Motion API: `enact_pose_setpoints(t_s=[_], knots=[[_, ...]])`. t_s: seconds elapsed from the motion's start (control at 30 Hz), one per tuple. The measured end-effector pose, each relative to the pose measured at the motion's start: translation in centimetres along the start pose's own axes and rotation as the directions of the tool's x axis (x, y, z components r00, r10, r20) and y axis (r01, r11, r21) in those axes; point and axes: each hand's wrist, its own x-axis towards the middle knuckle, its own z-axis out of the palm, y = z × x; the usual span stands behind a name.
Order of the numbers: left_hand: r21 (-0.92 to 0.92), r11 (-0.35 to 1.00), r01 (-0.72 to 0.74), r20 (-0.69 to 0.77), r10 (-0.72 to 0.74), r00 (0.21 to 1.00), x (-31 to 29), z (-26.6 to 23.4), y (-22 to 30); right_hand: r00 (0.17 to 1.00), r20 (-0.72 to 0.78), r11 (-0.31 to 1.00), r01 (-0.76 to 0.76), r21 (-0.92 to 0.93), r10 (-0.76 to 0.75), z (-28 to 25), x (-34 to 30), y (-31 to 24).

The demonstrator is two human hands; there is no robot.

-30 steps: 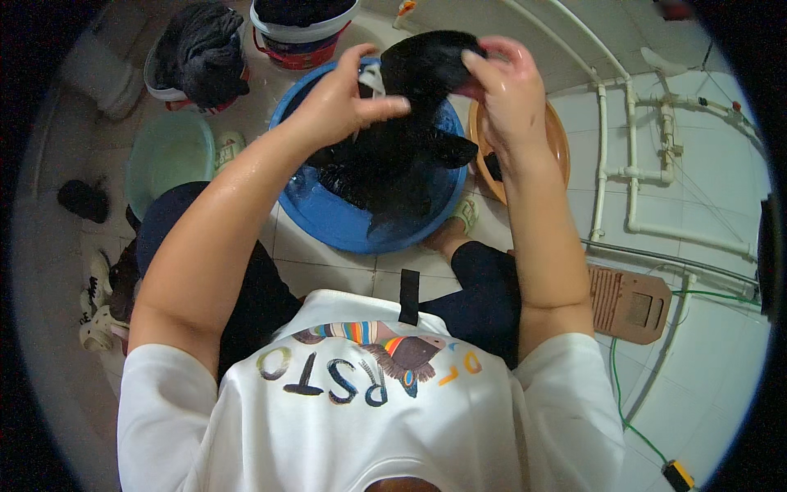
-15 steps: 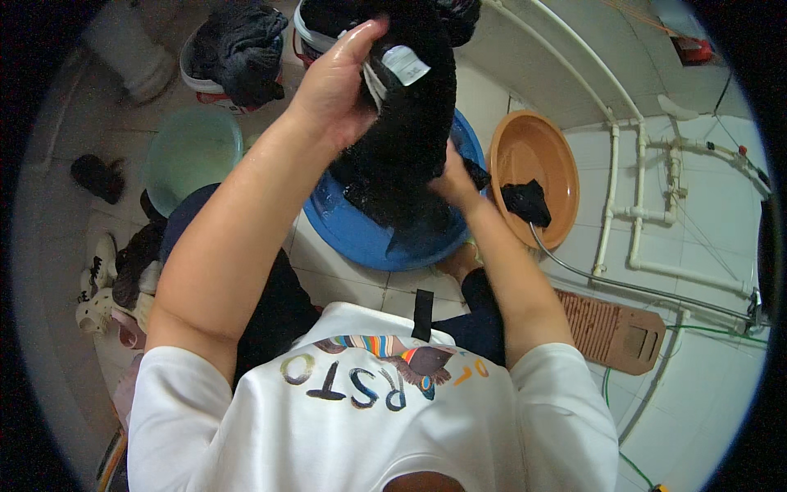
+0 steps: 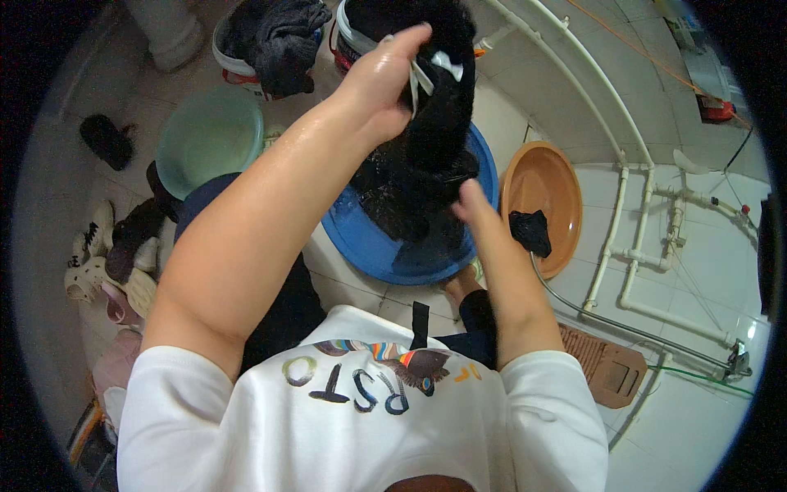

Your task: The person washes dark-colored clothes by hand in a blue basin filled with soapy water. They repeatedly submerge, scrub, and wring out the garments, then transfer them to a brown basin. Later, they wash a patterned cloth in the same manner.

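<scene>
My left hand (image 3: 385,86) is closed on a wet, dark fleecy garment (image 3: 438,123), lifting its upper part above a blue basin (image 3: 361,250). A white label and a pale strip show on the cloth next to my fingers. Lower down, my right hand (image 3: 470,202) grips the same dark cloth by the basin's right side; its fingers are partly hidden. The garment's lower part hangs into the basin, where more dark cloth lies in water.
An orange basin (image 3: 560,180) with a black bundle (image 3: 530,232) and hose stands right. A ribbed washboard (image 3: 611,365) lies nearer. Left are a pale green basin (image 3: 184,139), a bucket of dark laundry (image 3: 283,45) and several shoes (image 3: 98,279). Another bucket (image 3: 354,37) stands behind my left hand.
The view has shifted, so the surroundings sit lower. The label on the garment has turned and folded beside my left hand, and my right hand has moved lower on the cloth.
</scene>
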Motion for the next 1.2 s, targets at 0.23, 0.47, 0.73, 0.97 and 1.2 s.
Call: enact_pose_setpoints(t_s=[0.23,0.47,0.73,0.97,1.2], knots=[[0.411,0.866,0.286,-0.39,-0.116,0.913,0.2,-5.0,-5.3,0.948,0.119,0.905,0.238,0.352,-0.295,-2.4,-16.9,-11.2],[0.715,0.576,0.395,-0.335,-0.214,0.918,-0.4,-2.7,-7.2,0.874,0.007,0.872,0.484,0.076,-0.486,-5.7,-17.7,-12.9],[0.709,0.612,0.35,-0.385,-0.079,0.919,0.4,-1.6,-7.6,0.936,-0.01,0.849,0.315,-0.424,-0.352,-8.1,-3.1,-4.3],[0.759,0.551,0.347,-0.355,-0.097,0.93,0.2,-0.5,-7.0,0.923,-0.283,0.595,-0.077,-0.8,-0.26,-6.0,3.3,8.4],[0.746,0.562,0.358,-0.389,-0.07,0.919,0.3,-0.5,-6.0,0.971,-0.109,-0.066,-0.097,-0.993,0.211,-9.8,10.2,16.1]])
